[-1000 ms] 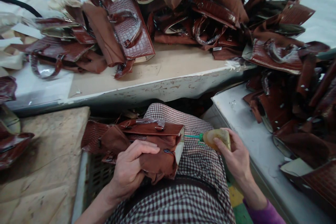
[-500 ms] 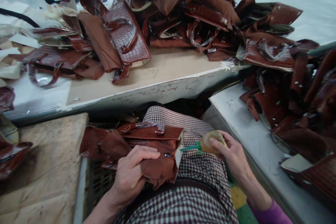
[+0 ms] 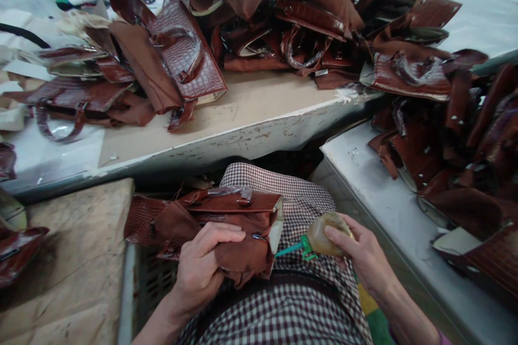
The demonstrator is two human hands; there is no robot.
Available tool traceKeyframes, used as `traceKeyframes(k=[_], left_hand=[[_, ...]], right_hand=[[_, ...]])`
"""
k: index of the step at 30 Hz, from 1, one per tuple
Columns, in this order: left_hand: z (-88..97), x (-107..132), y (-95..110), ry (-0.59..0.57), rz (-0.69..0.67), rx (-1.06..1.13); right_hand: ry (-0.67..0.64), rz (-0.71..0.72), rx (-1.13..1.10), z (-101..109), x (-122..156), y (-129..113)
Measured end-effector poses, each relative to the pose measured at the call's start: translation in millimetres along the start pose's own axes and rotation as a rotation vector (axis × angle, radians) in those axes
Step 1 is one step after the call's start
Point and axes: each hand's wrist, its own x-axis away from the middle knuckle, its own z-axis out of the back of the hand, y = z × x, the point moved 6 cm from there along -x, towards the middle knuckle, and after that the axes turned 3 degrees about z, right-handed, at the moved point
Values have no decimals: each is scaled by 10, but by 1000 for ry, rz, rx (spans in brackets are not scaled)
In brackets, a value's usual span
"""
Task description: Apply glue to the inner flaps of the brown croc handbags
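A brown crocodile-patterned handbag (image 3: 232,202) lies across my lap on a checked apron (image 3: 291,307). Its brown lining is pulled out, with a zip showing, and a pale edge panel faces right. My left hand (image 3: 204,264) is closed on the lining, thumb on top and the other fingers hidden beneath. In my right hand (image 3: 360,248) I grip a yellowish squeeze glue bottle (image 3: 326,233), tilted to the left. The tip of its thin green nozzle (image 3: 289,249) is at the lower part of the pale edge; whether it touches, I cannot tell.
A heap of similar brown bags (image 3: 259,27) covers the back of the workbench (image 3: 243,102). More brown bags (image 3: 453,161) are piled on the white table (image 3: 364,183) at right. At left stands a worn, brown-covered board (image 3: 81,259), beside a plastic crate (image 3: 156,280).
The nozzle tip has moved down along the bag's pale edge, and the bottle with my right hand has shifted slightly down and right. My left hand stays on the lining.
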Motion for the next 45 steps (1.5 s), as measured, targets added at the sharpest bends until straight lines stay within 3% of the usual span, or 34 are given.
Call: traceKeyframes(k=[5,10,15,20,26,29,32,37,45], left_hand=[[-27,13,5,-10,-7,12],[-27,20,-4,-7,-3,12],[-61,51,-15,-42,-19,8],[-57,20,-18,-38,-14,7],[-51,25,-22,-42,-17,8],[-46,51,-74,-40,17,6],[-41,58,-134,-42,51,-13],[-48,-65,-147,-45,46,-60],[-205,-424,-49,-49,4,-99]], right_hand=[[133,24,109,103,-38,-61],[51,24,118,52,-33,-97],[170,50,222,126,-87,-111],[78,67,202,62,-115,-140],[206,112,273,198,-243,-44],[204,129,103,224,-296,31],[138,100,-213,196,-322,66],[19,30,-561,104,-334,-78],[-141,-33,-888,-375,-317,-417]])
